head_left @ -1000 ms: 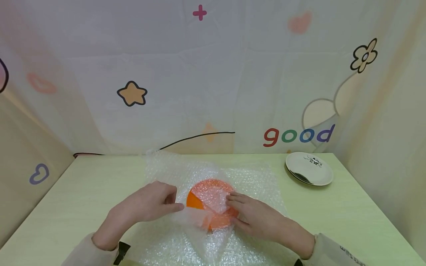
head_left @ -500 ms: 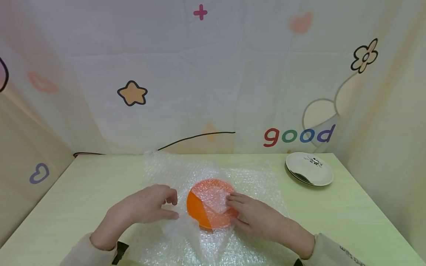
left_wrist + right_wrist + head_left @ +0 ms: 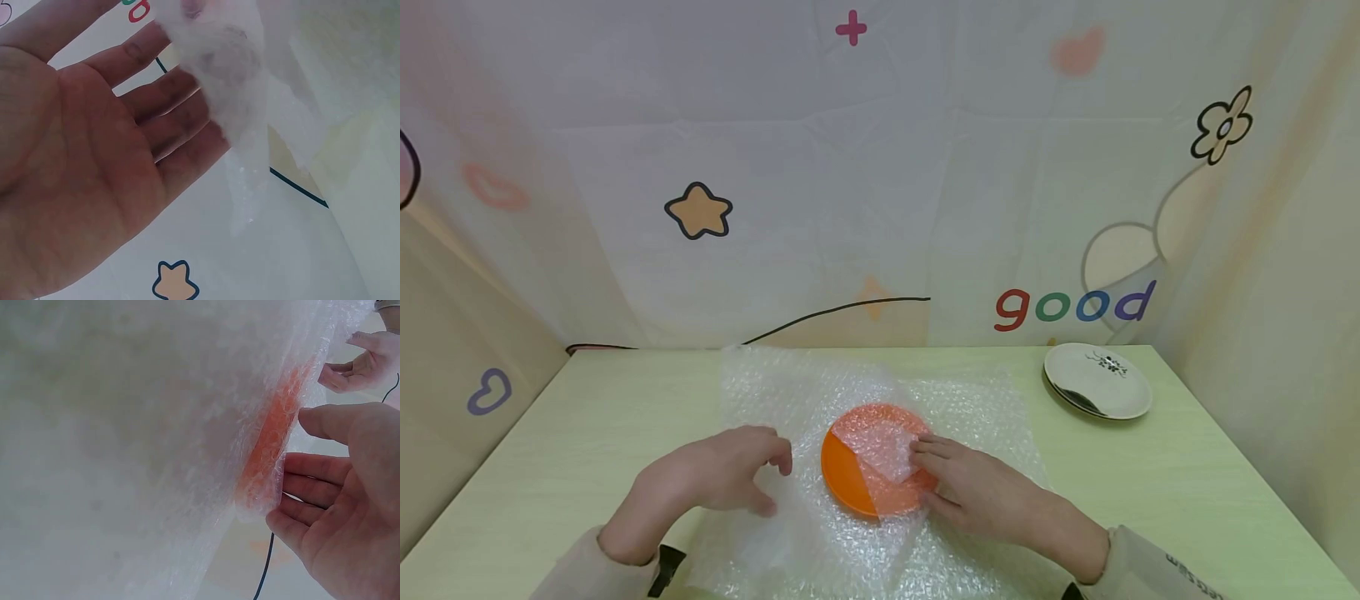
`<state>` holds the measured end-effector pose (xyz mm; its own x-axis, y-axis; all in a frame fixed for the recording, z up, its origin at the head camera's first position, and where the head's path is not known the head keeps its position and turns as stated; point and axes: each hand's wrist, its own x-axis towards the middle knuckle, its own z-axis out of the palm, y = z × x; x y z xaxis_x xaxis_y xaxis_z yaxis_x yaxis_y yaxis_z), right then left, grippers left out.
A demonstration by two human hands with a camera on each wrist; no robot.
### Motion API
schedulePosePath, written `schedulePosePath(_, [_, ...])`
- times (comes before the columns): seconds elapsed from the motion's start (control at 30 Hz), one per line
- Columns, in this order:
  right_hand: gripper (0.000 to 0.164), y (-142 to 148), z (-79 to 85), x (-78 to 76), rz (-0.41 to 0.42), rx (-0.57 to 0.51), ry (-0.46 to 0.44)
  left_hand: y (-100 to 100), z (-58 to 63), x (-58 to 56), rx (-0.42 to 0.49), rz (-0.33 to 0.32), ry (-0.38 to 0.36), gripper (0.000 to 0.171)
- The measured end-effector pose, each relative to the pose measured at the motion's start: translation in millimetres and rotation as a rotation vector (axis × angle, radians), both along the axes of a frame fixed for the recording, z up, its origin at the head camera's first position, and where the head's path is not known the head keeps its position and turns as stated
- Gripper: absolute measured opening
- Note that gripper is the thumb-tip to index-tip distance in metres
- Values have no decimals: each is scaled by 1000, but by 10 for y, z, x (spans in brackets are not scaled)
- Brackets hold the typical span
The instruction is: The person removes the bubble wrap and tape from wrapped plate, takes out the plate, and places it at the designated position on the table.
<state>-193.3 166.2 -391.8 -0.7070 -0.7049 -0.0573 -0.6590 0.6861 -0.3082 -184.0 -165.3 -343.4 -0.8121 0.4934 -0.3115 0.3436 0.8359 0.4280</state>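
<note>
An orange plate (image 3: pixel 844 477) lies on a sheet of bubble wrap (image 3: pixel 973 408) in the middle of the table. Folded wrap covers its top and right side; the left edge is bare. My right hand (image 3: pixel 988 496) rests on the wrapped right side, fingers extended; the right wrist view has its fingertips against the wrap over the orange rim (image 3: pixel 269 440). Left of the plate, my left hand (image 3: pixel 718 471) hovers over the wrap, fingers spread from the thumb and holding nothing. In the left wrist view, a loose flap of bubble wrap (image 3: pixel 240 119) hides the fingertips.
Two or more white plates (image 3: pixel 1093 379) with a dark floral print are stacked at the table's (image 3: pixel 1210 483) back right. A printed curtain (image 3: pixel 820 208) hangs behind the table and along both sides.
My left hand has drawn left and slightly down, away from the plate. The lower-left flap has slid off, baring more orange. My right hand has stayed in place.
</note>
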Motion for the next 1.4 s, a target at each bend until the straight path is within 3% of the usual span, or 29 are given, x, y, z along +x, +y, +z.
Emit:
schedulePosePath(0.17, [45, 1, -6, -4, -1, 8, 1, -7, -13, -5, -34, 48, -51, 36])
schedulePosePath(0.43, [45, -5, -12, -7, 1, 13, 9, -14, -52, -4, -68, 23, -63, 47])
schedulePosePath(0.77, [46, -11, 28, 11, -2, 19, 2, -19, -122, 30, -65, 6, 17, 66])
schedulePosePath(0.97, [45, -14, 36, 11, 8, 15, 7, -30, -127, 30, -77, 12, -9, 65])
schedulePosePath(1.17, [45, -14, 45, 9, 12, 19, 19, -38, -79, 38, -83, -28, -25, 56])
schedulePosePath(1.3, [44, -17, 45, 6, 24, 16, 35, -36, -96, 31, -54, -15, -8, 45])
schedulePosePath(1.4, [44, -23, 46, 7, 28, 20, 45, -29, -123, 24, -13, -18, 28, 46])
